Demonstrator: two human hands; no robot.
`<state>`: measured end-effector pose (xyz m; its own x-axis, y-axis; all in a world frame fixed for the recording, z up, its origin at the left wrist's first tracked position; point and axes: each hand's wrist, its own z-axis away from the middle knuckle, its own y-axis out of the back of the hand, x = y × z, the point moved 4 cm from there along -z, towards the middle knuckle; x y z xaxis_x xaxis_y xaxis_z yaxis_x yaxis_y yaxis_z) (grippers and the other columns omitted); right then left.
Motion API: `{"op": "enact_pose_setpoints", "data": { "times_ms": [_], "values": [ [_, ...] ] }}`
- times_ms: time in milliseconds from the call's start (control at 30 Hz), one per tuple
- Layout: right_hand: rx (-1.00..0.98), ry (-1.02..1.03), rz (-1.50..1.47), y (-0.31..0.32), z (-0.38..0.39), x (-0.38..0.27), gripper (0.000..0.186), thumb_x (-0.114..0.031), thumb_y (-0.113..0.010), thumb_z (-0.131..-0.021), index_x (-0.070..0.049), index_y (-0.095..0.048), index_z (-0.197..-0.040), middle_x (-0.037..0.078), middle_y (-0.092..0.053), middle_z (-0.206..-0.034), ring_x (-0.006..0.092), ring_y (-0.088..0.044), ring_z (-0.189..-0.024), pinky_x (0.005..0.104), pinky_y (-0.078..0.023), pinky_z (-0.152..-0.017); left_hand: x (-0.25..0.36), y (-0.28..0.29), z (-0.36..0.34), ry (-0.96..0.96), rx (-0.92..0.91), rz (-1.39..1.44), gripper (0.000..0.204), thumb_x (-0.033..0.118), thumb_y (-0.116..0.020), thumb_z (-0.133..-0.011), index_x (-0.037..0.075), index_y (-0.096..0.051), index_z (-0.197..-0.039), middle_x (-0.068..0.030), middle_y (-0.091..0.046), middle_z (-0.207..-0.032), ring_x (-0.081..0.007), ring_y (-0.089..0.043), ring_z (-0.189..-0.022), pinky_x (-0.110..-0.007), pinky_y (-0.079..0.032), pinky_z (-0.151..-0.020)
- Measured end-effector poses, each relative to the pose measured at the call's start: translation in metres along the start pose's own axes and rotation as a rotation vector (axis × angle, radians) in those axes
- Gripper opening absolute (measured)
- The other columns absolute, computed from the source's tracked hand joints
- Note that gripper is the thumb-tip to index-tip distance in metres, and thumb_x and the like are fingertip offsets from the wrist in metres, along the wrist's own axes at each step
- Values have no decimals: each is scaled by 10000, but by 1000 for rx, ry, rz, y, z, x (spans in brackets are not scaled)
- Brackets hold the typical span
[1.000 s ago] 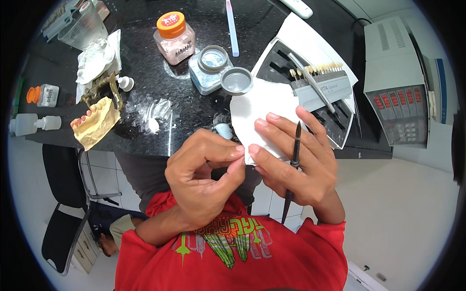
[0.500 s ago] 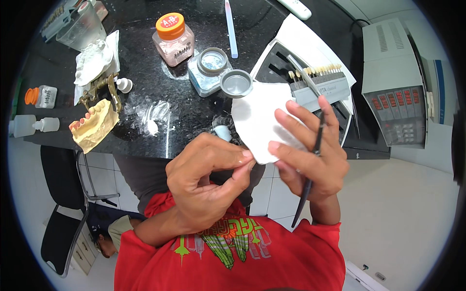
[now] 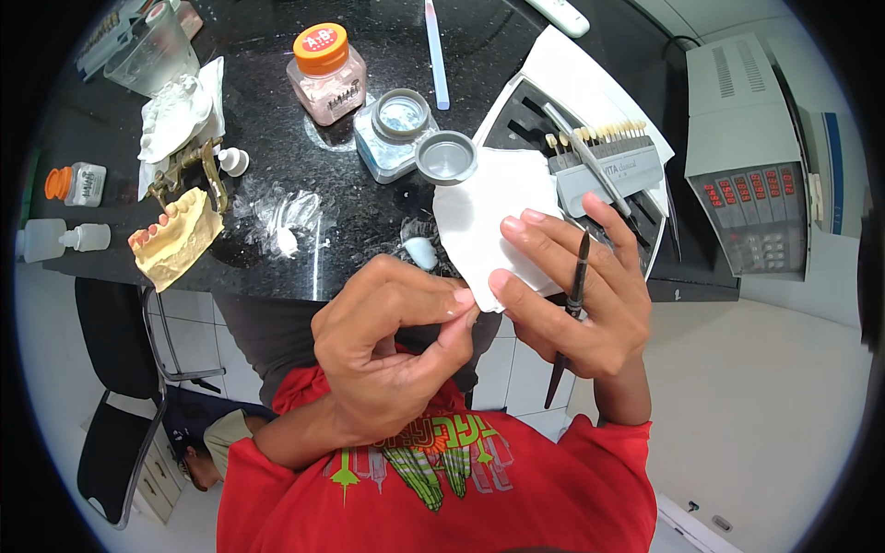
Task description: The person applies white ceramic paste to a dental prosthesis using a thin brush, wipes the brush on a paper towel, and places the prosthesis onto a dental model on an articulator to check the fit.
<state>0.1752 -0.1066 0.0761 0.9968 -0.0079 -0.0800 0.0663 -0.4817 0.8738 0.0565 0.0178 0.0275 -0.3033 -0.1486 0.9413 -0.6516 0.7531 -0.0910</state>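
— Tissue [image 3: 493,221], white, held up in front of the chest, just off the near edge of the black counter [image 3: 369,212]. What can't you make out?

— Whatever sits between the left hand's [image 3: 392,355] thumb and forefinger. The tips are pinched together right at the tissue's lower corner, but the fingers cover anything between them. I cannot tell whether they hold something small or only the paper's edge.

— And the right hand [image 3: 572,295]?

— Its fingers lie spread on the tissue, thumb tip at the lower corner, almost touching the left thumb. A thin dark brush [image 3: 570,318] is tucked between its fingers and stands nearly upright, its lower end pointing down past the wrist. The hand hides the middle of the brush.

— Anything else cut off?

— The tissue covers part of the open tray [image 3: 590,101] behind it, where a row of tooth shade tabs [image 3: 599,138] shows. Both forearms rise from the lower edge, wrists bent inward so the hands meet at the middle.

— Around them?

— A plaster jaw model [image 3: 180,240] lies at the left, a jar with an orange lid [image 3: 324,74] farther back.
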Motion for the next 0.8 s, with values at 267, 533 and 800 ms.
{"op": "enact_pose_setpoints", "data": {
  "times_ms": [267, 533, 800],
  "values": [
    [418, -324, -282, 16, 2, 30, 129, -109, -650, -898, -26, -695, -986, 206, -715, -1045, 264, -702, -984, 461, -434, -1022, -3, 4, 6, -49, -74, -24, 237, -171, -685, -747, -17, -659, -925, -131, -635, -879, -229, -701, -827, -288, -571, -731],
    [663, -645, -100, 34, -4, 84, 221, -142, -655, -921, 33, -690, -1052, 178, -726, -1009, 207, -697, -959, 327, -530, -882, 3, 7, 5, -100, 14, 0, 231, -140, -757, -691, -5, -684, -863, -119, -663, -823, -229, -724, -787, -265, -580, -653],
    [732, -435, -10, 31, -8, 73, 203, -150, -642, -945, 33, -664, -1030, 181, -706, -1065, 239, -680, -984, 378, -491, -956, 0, 18, 8, 176, 2, 303, 184, -146, -686, -785, -30, -649, -922, -147, -629, -906, -244, -715, -863, -298, -610, -736]
  ]
}}
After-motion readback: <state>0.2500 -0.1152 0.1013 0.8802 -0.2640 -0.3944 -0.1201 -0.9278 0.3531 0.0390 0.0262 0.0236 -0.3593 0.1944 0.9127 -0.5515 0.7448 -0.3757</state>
